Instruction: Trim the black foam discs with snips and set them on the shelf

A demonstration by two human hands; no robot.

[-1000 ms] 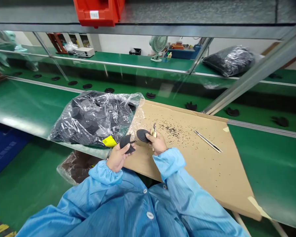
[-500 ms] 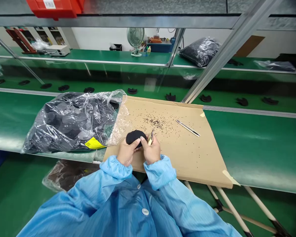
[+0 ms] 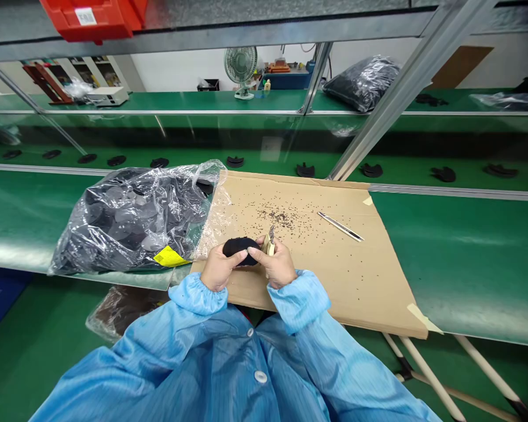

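A black rounded piece is gripped between both hands above the near part of a brown cardboard sheet. My left hand closes on its left side, thumb on top. With thumb and fingers my right hand pinches the right end, and it also holds small cutters with beige handles, their tips pointing away from me. Many tiny black bits lie scattered on the cardboard beyond the hands. A thin white-and-black tool rests on the sheet's right half.
Left of the cardboard is a clear plastic bag full of black pieces, with a yellow label. Behind, several black pads lie in a row on a green surface. A slanted metal post rises behind the cardboard.
The hands have spread slightly apart at the wrists, and the black piece is tilted to a flatter view. The camera view has shifted a little. Both hands keep their hold.
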